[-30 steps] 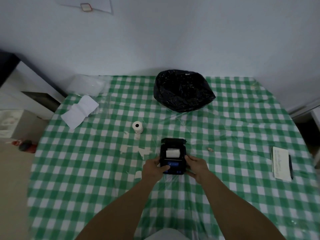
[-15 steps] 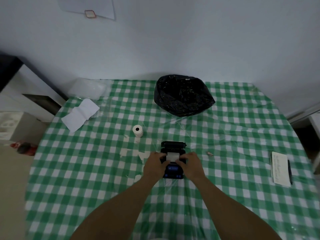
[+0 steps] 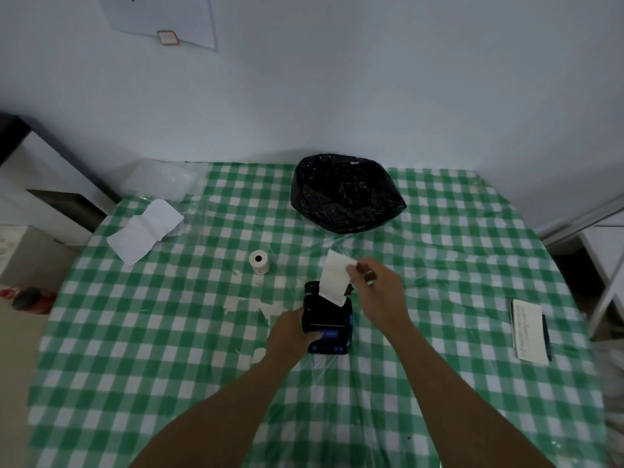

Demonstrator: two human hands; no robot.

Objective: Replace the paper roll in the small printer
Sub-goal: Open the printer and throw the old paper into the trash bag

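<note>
Checked tablecloth [image 3: 169, 332], printer [image 3: 332, 319] partly hidden by left hand [image 3: 290, 336]

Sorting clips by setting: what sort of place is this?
Probably a home room, not a shop: a table with a green checked cloth against a bare white wall, a black bag-lined bin on it.

Right hand [image 3: 378, 292] pinching paper strip [image 3: 335, 276] above left-hand-held [image 3: 290, 336] printer [image 3: 329, 320]

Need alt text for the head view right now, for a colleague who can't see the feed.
On a green-and-white checked tablecloth, the left hand grips a small black printer while the right hand pulls a white paper strip up out of it. A spare white paper roll stands behind to the left, a black plastic bag farther back.
</note>
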